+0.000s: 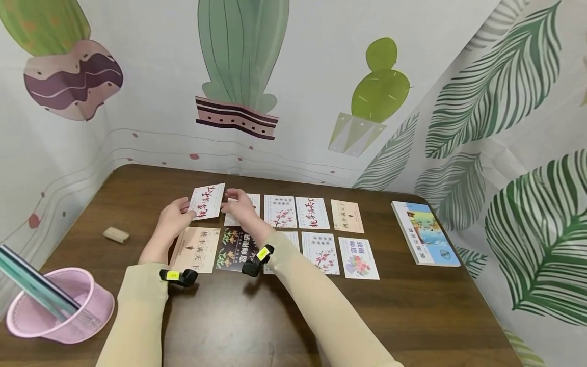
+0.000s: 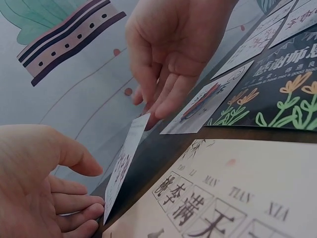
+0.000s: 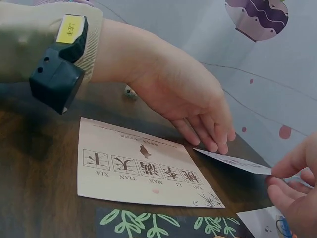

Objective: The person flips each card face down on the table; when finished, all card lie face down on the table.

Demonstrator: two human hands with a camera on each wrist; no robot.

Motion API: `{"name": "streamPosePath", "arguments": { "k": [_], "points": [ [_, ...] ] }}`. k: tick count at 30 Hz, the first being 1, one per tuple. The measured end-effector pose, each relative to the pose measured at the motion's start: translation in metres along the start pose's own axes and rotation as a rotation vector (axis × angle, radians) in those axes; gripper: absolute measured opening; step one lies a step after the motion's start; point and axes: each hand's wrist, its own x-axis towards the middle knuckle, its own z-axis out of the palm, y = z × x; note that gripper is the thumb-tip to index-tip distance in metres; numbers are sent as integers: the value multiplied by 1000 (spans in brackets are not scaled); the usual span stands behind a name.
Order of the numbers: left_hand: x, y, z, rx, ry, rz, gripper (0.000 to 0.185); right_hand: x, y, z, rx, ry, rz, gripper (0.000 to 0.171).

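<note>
Both hands hold one white card with red brush characters point(image 1: 207, 201) just above the table point(image 1: 293, 316), over the far left end of the card layout. The left hand point(image 1: 173, 220) takes its left edge with the fingers loosely curled beneath and the thumb above; the right hand point(image 1: 238, 203) meets its right edge with nearly straight fingertips. From the left wrist view the card point(image 2: 124, 166) stands tilted, its lower edge close to the tabletop; how firmly either grip pinches it I cannot tell for certain, though both clearly bear on it.

Below it, toward the near edge, lies a beige card with boxed characters point(image 1: 194, 248), and beside that a black card with flowers point(image 1: 235, 247). Two rows of cards run rightward from there, ending with a pale orange card point(image 1: 347, 216) in the far row and a bouquet card point(image 1: 361, 258) in the near row.

To place this card well, it seems best to lower it flat directly above the beige card, edges square with the far row, keeping the grip light at the edges so the fingers slip away without dragging it or nudging the neighbours.

A booklet point(image 1: 425, 233) lies near the right edge, a pink basket point(image 1: 55, 311) sits at the near left corner, and a small eraser-like block point(image 1: 115, 234) rests toward the left edge.
</note>
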Motion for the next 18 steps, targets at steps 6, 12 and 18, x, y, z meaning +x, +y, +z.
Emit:
{"name": "streamPosePath", "arguments": {
  "k": [6, 12, 18],
  "points": [
    [-1, -2, -1, -19, -5, -13, 62, 8, 4, 6, 35, -12, 53, 61],
    [1, -1, -1, -21, -7, -11, 60, 14, 9, 12, 85, -37, 81, 59],
    [2, -4, -1, -31, 63, 13, 59, 16, 11, 16, 92, -28, 87, 59]
  ]
}}
